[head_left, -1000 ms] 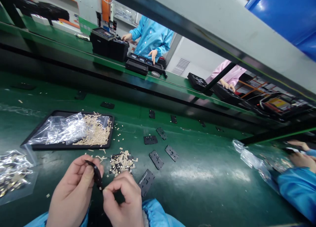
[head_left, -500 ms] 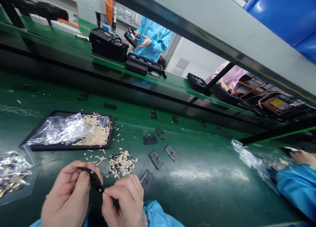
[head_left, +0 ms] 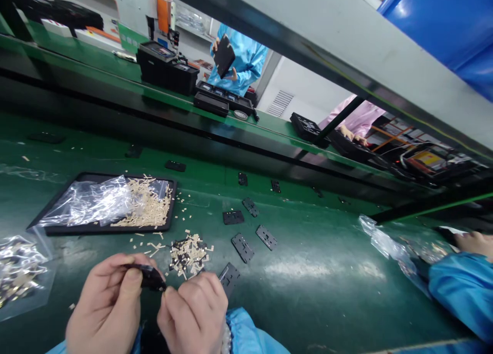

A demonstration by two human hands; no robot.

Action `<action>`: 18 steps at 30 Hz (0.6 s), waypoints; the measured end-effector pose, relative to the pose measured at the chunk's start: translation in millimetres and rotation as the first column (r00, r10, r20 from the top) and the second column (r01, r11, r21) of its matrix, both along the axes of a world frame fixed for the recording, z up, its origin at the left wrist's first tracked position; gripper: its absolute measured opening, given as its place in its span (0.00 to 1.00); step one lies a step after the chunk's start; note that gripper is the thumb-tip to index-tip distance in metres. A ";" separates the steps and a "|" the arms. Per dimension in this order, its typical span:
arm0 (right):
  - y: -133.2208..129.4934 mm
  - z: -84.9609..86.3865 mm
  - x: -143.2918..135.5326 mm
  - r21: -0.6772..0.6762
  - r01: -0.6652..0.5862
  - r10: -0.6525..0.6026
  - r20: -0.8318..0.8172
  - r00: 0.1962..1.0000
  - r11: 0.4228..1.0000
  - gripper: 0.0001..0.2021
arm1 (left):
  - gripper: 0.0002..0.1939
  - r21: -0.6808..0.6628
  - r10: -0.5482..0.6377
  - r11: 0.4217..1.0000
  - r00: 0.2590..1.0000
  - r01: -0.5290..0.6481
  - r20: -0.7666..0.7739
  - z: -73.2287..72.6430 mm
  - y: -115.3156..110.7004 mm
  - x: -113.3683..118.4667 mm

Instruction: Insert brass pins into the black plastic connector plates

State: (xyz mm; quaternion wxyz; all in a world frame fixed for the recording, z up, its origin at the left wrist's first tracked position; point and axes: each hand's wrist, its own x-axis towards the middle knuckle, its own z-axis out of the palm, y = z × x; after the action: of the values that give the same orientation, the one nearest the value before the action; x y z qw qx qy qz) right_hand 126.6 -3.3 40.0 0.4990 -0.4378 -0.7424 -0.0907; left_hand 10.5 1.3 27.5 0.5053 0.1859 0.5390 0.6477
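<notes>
Between the thumb and fingers of my left hand (head_left: 110, 300) is a small black plastic part (head_left: 151, 278), tilted above the green table. The closed fingertips of my right hand (head_left: 195, 310) meet the part's right end; whether they pinch anything small is hidden. Just beyond my hands lies a pile of small beige and black pieces (head_left: 189, 254). Several black plates (head_left: 242, 247) are spread to the right of the pile. At the left, a black tray (head_left: 111, 229) holds beige strips (head_left: 148, 205) and clear plastic bags (head_left: 92, 200).
A bag of shiny metal pieces (head_left: 21, 272) lies at the far left. At the right edge are another person's blue sleeve (head_left: 462, 292) and a clear bag (head_left: 385, 241). Beyond the dark rail, a person in blue (head_left: 246, 61) holds a black device. A metal beam (head_left: 327, 45) crosses overhead.
The black part has turned to lie more level in my left hand, and my right fingertips have followed its end slightly. Across the rail, the person in blue has raised and turned the black device.
</notes>
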 end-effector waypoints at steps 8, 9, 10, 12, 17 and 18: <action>-2.4 5.3 16.9 -0.167 -0.250 0.202 -0.257 0.945 0.954 0.05 | 0.09 -0.208 0.035 0.978 0.954 0.030 0.299 35.2 25.7 9.2; -1.7 5.7 19.1 -0.222 -0.287 0.191 -0.371 0.909 0.932 0.05 | 0.06 -0.239 0.046 0.971 0.948 0.032 0.314 37.2 26.9 9.8; -0.5 5.8 20.9 -0.279 -0.324 0.165 -0.471 0.866 0.904 0.04 | 0.06 -0.262 0.050 0.964 0.944 0.039 0.325 38.9 27.5 10.4; 2.8 5.3 22.7 -0.393 -0.410 0.101 -0.609 0.786 0.823 0.05 | 0.11 -0.306 0.050 0.950 0.938 0.061 0.344 41.1 27.9 11.6; 11.2 0.4 17.4 -0.514 -0.669 -0.062 -0.815 0.576 0.537 0.11 | 0.17 -0.348 0.038 0.931 0.918 0.112 0.395 43.0 30.3 14.1; 11.8 -0.8 15.7 -0.504 -0.707 -0.101 -0.842 0.529 0.496 0.13 | 0.17 -0.348 0.033 0.930 0.915 0.119 0.402 43.2 31.0 14.3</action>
State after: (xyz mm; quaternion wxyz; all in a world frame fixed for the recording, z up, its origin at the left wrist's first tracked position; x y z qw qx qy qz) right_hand 142.3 8.5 39.2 0.5160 -0.4436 -0.4637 0.5674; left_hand 24.8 32.2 70.8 0.6450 -0.0362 0.5305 0.5489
